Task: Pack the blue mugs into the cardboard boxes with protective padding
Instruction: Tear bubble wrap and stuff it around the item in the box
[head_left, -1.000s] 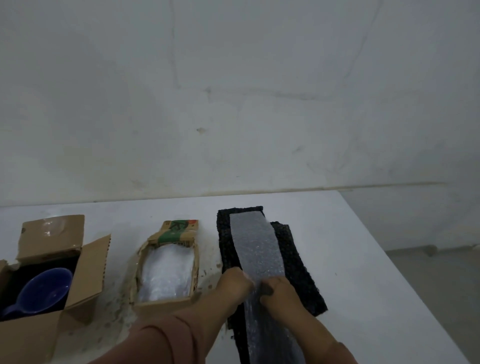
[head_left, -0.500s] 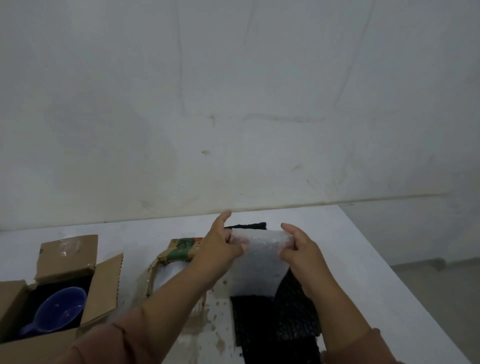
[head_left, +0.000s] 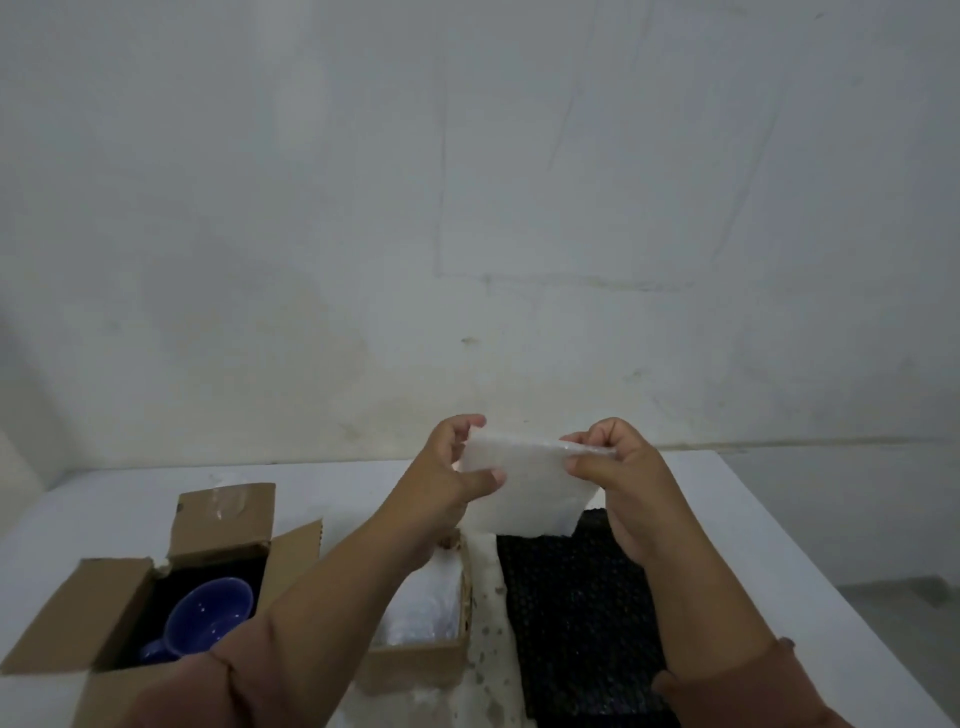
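A white sheet of bubble wrap (head_left: 524, 493) hangs in the air above the table, held by its top edge. My left hand (head_left: 449, 473) pinches its left corner and my right hand (head_left: 618, 470) pinches its right corner. At the left, an open cardboard box (head_left: 130, 587) with a dark lining holds a blue mug (head_left: 208, 621). A second, smaller cardboard box (head_left: 421, 660) under my left forearm contains white padding (head_left: 421, 603). Black bubble wrap (head_left: 576, 623) lies flat on the table below the lifted sheet.
The white table (head_left: 119, 493) ends at a wall behind and drops off at its right edge (head_left: 810, 561), with grey floor beyond. Brown specks and stains mark the tabletop between the small box and the black padding.
Both hands have lifted the white bubble wrap off the black padding, from lying flat on the table to hanging in the air, and raised it a little higher in the last half second.
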